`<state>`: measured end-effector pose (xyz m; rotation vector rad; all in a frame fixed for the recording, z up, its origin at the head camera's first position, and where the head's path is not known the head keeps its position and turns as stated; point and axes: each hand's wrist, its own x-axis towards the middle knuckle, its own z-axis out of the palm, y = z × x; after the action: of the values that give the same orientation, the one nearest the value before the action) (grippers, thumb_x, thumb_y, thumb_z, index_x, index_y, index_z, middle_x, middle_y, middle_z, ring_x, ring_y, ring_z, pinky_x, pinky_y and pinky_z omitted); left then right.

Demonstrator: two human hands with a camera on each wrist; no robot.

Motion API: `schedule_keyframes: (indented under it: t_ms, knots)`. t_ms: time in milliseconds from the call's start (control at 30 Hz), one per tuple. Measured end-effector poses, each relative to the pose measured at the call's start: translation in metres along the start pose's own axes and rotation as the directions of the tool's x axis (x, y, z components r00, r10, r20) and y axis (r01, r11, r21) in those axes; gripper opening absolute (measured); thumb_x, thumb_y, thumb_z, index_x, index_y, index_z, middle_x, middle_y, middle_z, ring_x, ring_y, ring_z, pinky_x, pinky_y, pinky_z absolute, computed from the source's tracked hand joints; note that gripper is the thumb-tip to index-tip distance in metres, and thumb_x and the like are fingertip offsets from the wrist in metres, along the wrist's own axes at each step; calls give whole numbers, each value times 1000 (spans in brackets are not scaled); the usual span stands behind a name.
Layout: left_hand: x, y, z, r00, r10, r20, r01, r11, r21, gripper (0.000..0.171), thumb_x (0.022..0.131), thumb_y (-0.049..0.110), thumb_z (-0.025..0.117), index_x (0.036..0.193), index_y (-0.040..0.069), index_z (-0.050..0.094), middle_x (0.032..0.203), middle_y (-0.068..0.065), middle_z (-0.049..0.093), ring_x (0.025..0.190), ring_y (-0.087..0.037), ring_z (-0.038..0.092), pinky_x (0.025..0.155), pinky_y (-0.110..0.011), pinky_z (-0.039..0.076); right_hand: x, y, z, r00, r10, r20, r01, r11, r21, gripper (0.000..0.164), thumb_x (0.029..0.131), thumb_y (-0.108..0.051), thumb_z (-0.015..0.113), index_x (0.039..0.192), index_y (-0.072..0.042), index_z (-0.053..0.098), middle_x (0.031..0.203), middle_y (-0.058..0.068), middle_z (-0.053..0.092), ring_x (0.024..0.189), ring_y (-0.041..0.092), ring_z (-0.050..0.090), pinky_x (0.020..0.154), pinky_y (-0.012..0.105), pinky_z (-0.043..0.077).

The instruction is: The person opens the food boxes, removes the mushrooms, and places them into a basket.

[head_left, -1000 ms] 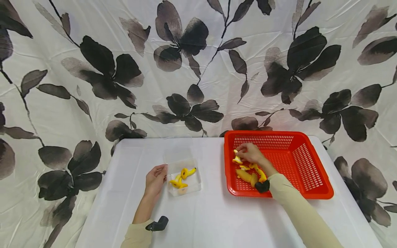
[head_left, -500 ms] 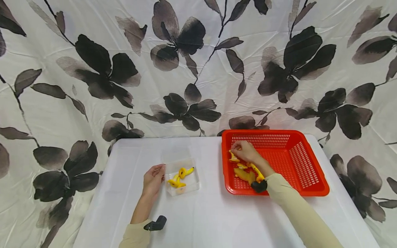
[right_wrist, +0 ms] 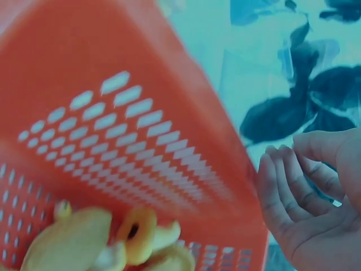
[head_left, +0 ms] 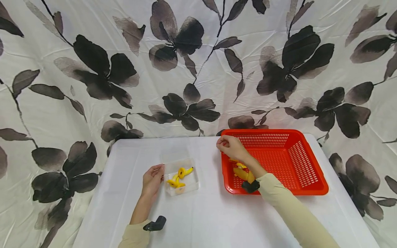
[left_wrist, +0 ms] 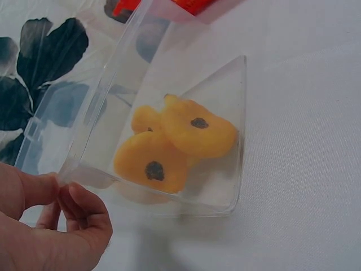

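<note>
My left hand (head_left: 151, 182) pinches the left edge of a clear plastic box (head_left: 191, 181); the left wrist view shows thumb and fingertips at its corner. In the box lie several yellow mushrooms (left_wrist: 197, 132) with dark centre spots. The box's clear lid (left_wrist: 53, 121) stands open. My right hand (head_left: 232, 148) is over the left rim of a red perforated basket (head_left: 305, 165). Its fingers (right_wrist: 287, 186) are loosely bent, with nothing visible between them. Below it, yellow mushrooms (right_wrist: 141, 234) lie heaped in the basket's left part, partly hidden by hand and wrist in the head view.
A white cloth (head_left: 204, 220) covers the table. Behind it hangs a floral curtain (head_left: 186, 69), close to the back of the basket. Black camera mounts (head_left: 155, 224) sit on both wrists.
My right hand has let go of a yellow mushroom inside the basket and moved left to the basket's rim. The left hand stays at the box. The view has shifted slightly.
</note>
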<state>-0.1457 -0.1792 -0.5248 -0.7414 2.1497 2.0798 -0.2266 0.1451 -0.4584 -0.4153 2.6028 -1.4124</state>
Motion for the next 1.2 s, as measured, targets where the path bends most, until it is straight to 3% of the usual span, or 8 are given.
schedule_keyframes:
  t_ms: [400,700,933,1200]
  knots:
    - [0,-1,0,1000,6,-6,-6,1000,-13,32,104,14,62,130,-6,60,111,-12,65,87,-16,59,68,-16,49,9,-25,41,987,-121,105,121,993,2,14,98,-9,67,108,1,69,100,11,72,91,26,68,84,33,58]
    - [1,-2,0,1000,18,-4,-18,1000,-16,32,104,15,62,129,-6,60,113,-17,65,87,-17,60,70,-16,50,11,-34,74,958,-183,219,182,983,24,20,98,-10,70,114,2,67,104,9,70,95,23,65,89,30,56]
    - [2,-2,1,1000,5,-12,-5,1000,-20,31,104,14,62,129,-5,61,108,-13,65,85,-17,59,68,-14,50,13,-39,100,937,-217,273,216,976,34,22,97,-8,71,115,3,67,105,10,69,95,23,63,90,35,57]
    - [2,-3,1,1000,6,-2,-6,999,-39,32,104,13,62,130,-6,60,109,-14,65,82,-15,59,69,-15,50,12,-43,127,903,-283,324,278,958,64,24,94,-4,74,114,7,67,107,18,69,93,28,64,88,37,58]
